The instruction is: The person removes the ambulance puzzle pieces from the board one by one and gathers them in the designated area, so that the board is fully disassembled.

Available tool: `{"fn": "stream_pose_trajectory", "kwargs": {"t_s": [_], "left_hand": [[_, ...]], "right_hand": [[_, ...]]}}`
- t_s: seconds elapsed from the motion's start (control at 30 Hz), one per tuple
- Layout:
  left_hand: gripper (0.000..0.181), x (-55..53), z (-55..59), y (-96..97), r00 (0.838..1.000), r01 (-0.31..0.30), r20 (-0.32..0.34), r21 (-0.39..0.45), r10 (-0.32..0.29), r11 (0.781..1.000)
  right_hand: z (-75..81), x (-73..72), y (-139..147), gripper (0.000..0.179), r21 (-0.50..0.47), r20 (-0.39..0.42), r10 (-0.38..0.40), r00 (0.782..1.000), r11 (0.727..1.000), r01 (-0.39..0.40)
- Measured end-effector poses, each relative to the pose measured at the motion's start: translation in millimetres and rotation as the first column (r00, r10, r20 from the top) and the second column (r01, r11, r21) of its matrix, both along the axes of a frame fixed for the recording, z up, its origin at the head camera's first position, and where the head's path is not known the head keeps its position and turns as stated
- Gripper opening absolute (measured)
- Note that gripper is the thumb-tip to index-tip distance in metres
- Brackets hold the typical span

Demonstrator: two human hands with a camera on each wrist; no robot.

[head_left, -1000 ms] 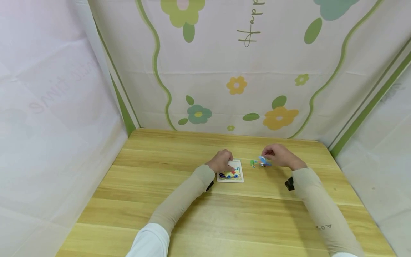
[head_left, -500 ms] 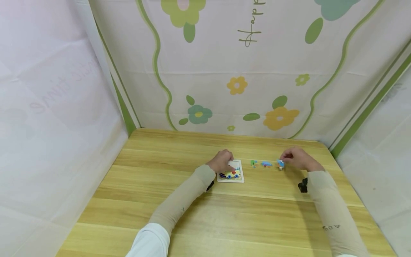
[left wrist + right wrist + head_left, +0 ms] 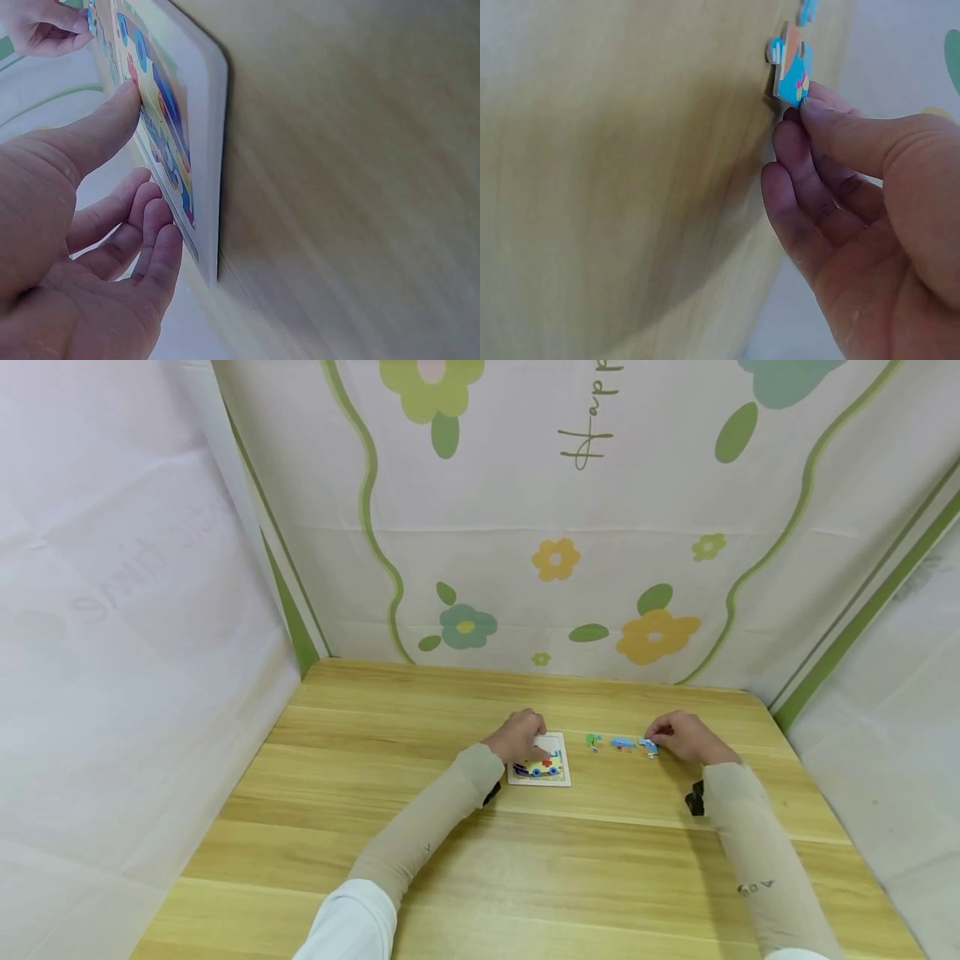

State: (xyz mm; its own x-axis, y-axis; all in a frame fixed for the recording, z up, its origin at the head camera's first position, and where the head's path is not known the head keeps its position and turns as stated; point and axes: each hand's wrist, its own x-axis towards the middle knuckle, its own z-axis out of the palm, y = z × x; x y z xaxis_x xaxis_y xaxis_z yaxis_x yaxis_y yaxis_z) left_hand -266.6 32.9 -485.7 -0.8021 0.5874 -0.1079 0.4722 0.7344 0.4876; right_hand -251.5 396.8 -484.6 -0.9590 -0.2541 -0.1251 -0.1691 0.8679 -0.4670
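Observation:
A small square jigsaw board [image 3: 555, 783] with a pale frame lies on the table, its picture showing a yellow vehicle with blue wheels. My left hand [image 3: 517, 739] rests on it: the thumb presses the picture [image 3: 161, 97], while loosely bent fingers touch the board near its edge. To the right, my right hand [image 3: 686, 737] pinches a blue jigsaw piece [image 3: 795, 79] by one corner between thumb and forefinger. The piece is tilted, very low over the table; whether it touches the wood is unclear.
Left of the held piece lie a blue and orange jigsaw piece [image 3: 622, 743] and a green one [image 3: 592, 741], in a row beside the board. The wooden table [image 3: 480, 877] is bounded by a floral cloth [image 3: 487, 485] at the back and cloth at both sides.
My right hand went right with the blue piece, away from the other blue piece, then slightly back left as the piece was lowered and turned. The left hand keeps its place.

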Motion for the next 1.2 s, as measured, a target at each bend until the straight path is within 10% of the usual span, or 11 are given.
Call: {"fn": "stream_pose_trajectory", "kwargs": {"t_s": [0.63, 1.2], "left_hand": [[0.049, -7.1, -0.7, -7.1, 0.999, 0.046, -0.018, -0.05, -0.047, 0.998], [0.058, 6.5, 13.5, -49.4, 0.988, 0.15, 0.04, 0.038, -0.151, 0.988]], "right_hand": [[16.0, -6.0, -17.8, 0.013, 0.063, 0.0, 0.063, 0.998, 0.996, -0.063], [25.0, -3.9, -130.4, 0.02, 0.059, -0.016, 0.317, 0.948, 0.947, -0.316]]}}
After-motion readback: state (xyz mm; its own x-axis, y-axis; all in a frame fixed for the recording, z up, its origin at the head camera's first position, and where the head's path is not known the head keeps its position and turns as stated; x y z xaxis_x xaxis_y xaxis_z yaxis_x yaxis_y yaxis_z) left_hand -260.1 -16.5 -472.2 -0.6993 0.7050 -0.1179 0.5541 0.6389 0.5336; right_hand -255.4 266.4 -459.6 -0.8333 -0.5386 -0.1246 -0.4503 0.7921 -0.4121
